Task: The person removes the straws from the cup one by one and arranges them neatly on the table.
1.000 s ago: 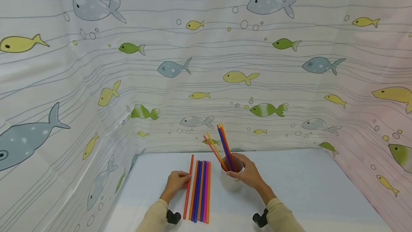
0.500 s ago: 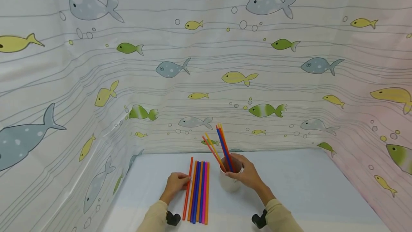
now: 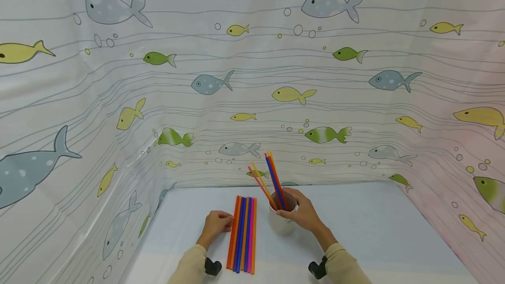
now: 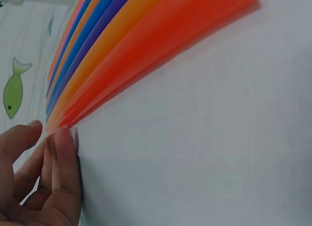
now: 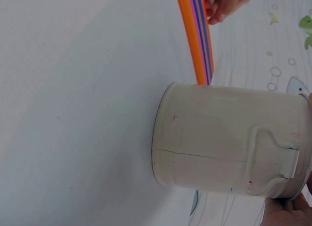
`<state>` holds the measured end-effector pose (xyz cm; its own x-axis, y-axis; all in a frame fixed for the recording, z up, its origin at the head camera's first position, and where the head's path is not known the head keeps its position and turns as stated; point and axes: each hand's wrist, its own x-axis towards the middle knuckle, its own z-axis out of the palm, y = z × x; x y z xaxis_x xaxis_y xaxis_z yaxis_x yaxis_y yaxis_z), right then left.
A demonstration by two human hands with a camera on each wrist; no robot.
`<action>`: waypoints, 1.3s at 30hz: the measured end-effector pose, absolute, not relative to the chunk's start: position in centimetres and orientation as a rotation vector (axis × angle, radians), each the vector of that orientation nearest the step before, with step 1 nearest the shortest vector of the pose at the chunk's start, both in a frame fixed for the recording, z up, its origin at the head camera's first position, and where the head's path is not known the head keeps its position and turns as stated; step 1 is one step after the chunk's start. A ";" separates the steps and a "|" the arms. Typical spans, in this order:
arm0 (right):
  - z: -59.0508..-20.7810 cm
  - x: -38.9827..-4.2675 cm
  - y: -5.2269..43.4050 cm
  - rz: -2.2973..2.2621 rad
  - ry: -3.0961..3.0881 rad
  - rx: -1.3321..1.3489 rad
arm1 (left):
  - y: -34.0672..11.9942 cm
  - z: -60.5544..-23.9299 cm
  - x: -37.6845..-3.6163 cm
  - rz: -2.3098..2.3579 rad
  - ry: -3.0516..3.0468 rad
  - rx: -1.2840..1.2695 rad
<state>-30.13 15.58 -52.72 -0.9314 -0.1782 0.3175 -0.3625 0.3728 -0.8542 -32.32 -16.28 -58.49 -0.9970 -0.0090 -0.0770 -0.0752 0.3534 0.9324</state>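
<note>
Several drinking straws in orange, blue, pink and red lie side by side in a row on the table. The red straw is at the row's left edge, against an orange one. My left hand has its fingertips right at the red straw's side, thumb lifted away in the left wrist view. To the right of the row stands an off-white metal can with a bracket on its side. My right hand grips it at the rim, thumb in front. More straws, red, yellow, blue and orange, lean leftward in it.
A white tabletop spreads around the hands. Fish-printed curtain encloses the table at the back and both sides. Each wrist carries a black strap piece.
The red straw, earlier slightly apart at the left, has moved right against the row. My left fingers have eased off it. The right hand and can stay put.
</note>
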 end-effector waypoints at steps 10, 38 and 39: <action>-53.8 -31.0 16.1 1.612 -2.454 0.507 | -16.5 -58.7 -32.4 1.761 2.538 -0.067; -53.7 -31.0 16.1 1.593 -2.484 0.521 | -13.4 -54.0 -33.6 1.926 2.470 0.123; -53.7 -31.0 16.1 1.592 -2.487 0.520 | -13.1 -53.7 -33.7 1.936 2.460 0.145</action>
<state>-31.02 16.13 -53.72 -0.9299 -0.2103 0.3018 -0.3621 0.3792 -0.8515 -33.67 -13.08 -53.66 -0.9957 0.0775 0.0506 0.0673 0.2325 0.9703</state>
